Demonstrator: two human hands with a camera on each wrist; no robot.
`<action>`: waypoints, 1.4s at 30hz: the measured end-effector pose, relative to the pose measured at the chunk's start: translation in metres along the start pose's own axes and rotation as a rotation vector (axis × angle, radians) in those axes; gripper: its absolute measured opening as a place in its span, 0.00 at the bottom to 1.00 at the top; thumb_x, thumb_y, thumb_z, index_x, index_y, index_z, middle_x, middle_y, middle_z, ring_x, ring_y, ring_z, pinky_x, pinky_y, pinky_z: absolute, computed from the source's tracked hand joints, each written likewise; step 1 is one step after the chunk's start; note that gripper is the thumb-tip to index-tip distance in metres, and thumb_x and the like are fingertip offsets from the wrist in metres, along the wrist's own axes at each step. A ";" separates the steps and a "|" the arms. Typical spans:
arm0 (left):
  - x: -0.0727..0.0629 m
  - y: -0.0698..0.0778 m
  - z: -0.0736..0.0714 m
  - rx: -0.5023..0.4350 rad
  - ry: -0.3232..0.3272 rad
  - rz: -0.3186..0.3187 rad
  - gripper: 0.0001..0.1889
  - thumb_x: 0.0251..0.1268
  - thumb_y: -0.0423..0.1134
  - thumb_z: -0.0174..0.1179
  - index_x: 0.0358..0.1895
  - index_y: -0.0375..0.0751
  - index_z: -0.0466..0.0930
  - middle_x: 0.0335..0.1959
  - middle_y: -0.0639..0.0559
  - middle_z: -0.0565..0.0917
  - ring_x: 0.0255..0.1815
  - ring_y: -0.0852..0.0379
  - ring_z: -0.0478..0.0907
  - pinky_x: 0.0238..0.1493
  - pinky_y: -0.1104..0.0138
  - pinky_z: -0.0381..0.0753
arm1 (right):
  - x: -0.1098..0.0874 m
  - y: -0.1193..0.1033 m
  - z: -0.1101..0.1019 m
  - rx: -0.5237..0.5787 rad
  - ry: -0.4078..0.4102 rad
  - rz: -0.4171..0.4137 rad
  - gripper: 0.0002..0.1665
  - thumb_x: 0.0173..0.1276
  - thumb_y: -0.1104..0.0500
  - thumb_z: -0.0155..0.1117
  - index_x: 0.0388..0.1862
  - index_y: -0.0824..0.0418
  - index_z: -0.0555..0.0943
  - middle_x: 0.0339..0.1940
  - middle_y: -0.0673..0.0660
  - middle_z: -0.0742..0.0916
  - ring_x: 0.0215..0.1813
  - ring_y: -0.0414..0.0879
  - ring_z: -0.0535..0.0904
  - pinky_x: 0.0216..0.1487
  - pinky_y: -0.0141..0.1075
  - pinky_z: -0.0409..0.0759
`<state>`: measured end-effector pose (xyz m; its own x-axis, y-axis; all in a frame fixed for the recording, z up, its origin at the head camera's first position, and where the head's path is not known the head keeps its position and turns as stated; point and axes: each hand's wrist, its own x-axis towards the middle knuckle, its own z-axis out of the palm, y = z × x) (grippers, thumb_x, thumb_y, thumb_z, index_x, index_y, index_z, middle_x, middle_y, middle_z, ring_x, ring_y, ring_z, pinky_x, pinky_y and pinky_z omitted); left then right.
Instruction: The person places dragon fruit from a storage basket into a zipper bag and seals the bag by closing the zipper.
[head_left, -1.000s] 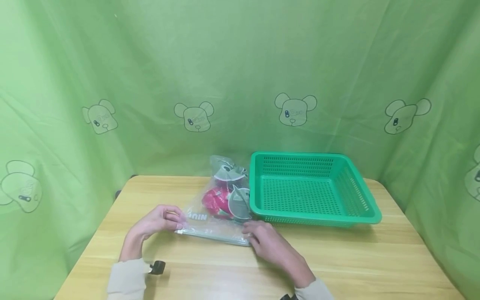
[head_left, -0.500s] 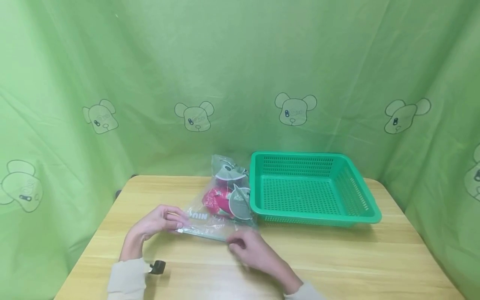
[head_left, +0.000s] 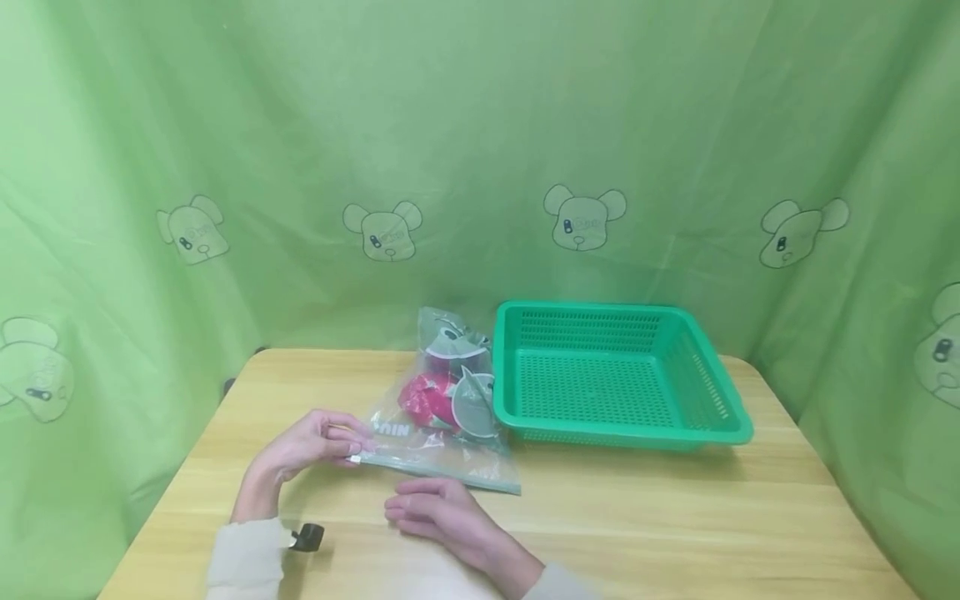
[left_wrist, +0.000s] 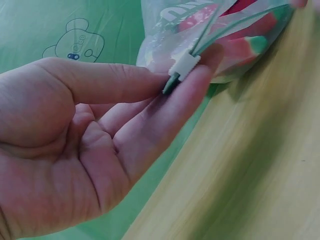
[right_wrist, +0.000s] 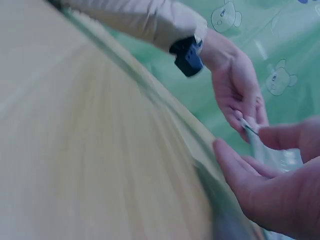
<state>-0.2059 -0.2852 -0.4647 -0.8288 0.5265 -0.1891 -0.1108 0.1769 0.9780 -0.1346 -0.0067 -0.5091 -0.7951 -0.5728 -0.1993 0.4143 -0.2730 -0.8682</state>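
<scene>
A clear slider-zip bag (head_left: 408,446) lies on the table with pink-red and green contents inside; grey cartoon shapes show on its far half. Its zip edge (head_left: 480,482) faces me. My left hand (head_left: 315,446) pinches the zip's left end between thumb and fingers. Beside those fingertips, in the left wrist view, sits the white slider (left_wrist: 184,65), and the two zip strips spread apart beyond it. My right hand (head_left: 453,518) hovers just in front of the zip edge, fingers nearly straight, holding nothing. What exactly the contents are, the film and its print hide.
A green perforated plastic basket (head_left: 622,437) stands right of the bag, against its side. Both rest on a light wooden table (head_left: 675,517). Green curtain (head_left: 480,108) with bear-head prints hangs behind and at both sides. A small black device (head_left: 307,537) is on the left wrist.
My right hand has slid leftward from the zip's right end and come off the bag toward me. My left hand keeps its pinch on the left end. The head view has shifted slightly.
</scene>
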 end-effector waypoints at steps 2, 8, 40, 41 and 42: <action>-0.001 -0.003 0.000 -0.003 0.005 0.004 0.18 0.69 0.25 0.60 0.59 0.20 0.75 0.51 0.32 0.86 0.49 0.45 0.87 0.57 0.46 0.82 | 0.005 0.005 0.006 0.104 0.010 0.014 0.29 0.75 0.64 0.61 0.68 0.81 0.68 0.58 0.72 0.84 0.62 0.60 0.82 0.65 0.47 0.79; 0.000 -0.008 -0.001 -0.008 -0.006 0.051 0.18 0.70 0.24 0.59 0.60 0.19 0.75 0.52 0.31 0.85 0.51 0.48 0.87 0.57 0.55 0.84 | 0.020 0.015 0.024 0.426 0.090 0.033 0.29 0.75 0.66 0.59 0.68 0.82 0.66 0.62 0.73 0.80 0.65 0.59 0.78 0.72 0.48 0.72; -0.002 -0.002 -0.002 0.037 0.052 0.040 0.21 0.68 0.26 0.63 0.62 0.21 0.75 0.54 0.33 0.85 0.53 0.49 0.86 0.58 0.59 0.83 | 0.049 0.023 0.064 0.597 0.286 0.014 0.23 0.68 0.66 0.68 0.61 0.71 0.78 0.53 0.64 0.86 0.53 0.50 0.85 0.65 0.42 0.79; -0.001 -0.001 -0.001 0.042 0.049 0.044 0.21 0.68 0.26 0.63 0.62 0.21 0.75 0.54 0.33 0.85 0.54 0.49 0.86 0.59 0.60 0.83 | 0.050 0.023 0.065 0.602 0.291 0.014 0.23 0.68 0.67 0.69 0.60 0.71 0.78 0.52 0.64 0.86 0.53 0.50 0.85 0.65 0.42 0.79; -0.001 -0.001 -0.001 0.044 0.046 0.046 0.21 0.68 0.26 0.63 0.62 0.21 0.75 0.54 0.33 0.85 0.54 0.49 0.86 0.59 0.60 0.83 | 0.051 0.023 0.065 0.605 0.295 0.011 0.23 0.68 0.67 0.69 0.60 0.71 0.78 0.52 0.64 0.86 0.53 0.51 0.85 0.65 0.42 0.79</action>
<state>-0.2056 -0.2868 -0.4655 -0.8567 0.4967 -0.1390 -0.0489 0.1901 0.9805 -0.1366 -0.0926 -0.5099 -0.8415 -0.3665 -0.3969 0.5299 -0.7028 -0.4746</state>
